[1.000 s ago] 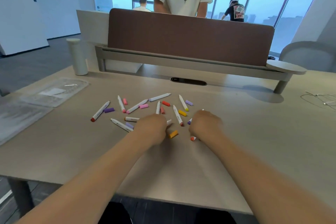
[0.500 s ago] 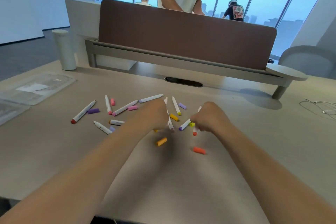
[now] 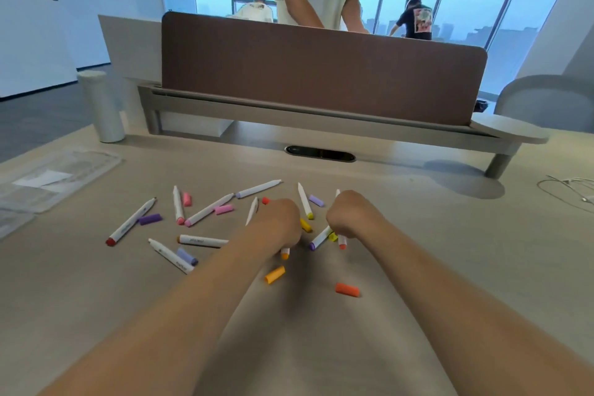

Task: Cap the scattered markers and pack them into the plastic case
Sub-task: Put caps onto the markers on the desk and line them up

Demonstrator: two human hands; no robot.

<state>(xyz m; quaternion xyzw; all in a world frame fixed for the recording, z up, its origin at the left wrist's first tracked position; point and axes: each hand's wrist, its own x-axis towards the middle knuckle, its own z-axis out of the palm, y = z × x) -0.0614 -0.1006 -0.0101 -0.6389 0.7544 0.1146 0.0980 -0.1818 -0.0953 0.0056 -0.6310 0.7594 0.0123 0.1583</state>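
A white marker with an orange-yellow tip is gripped in the curled fingers of the left hand, and a white marker with an orange-red tip in those of the right hand. An orange-yellow cap and an orange-red cap lie loose on the beige bench. The clear plastic case lies well apart, far left.

White uncapped markers scattered flat mid-table, coloured caps loose among them, clear plastic case lying far left
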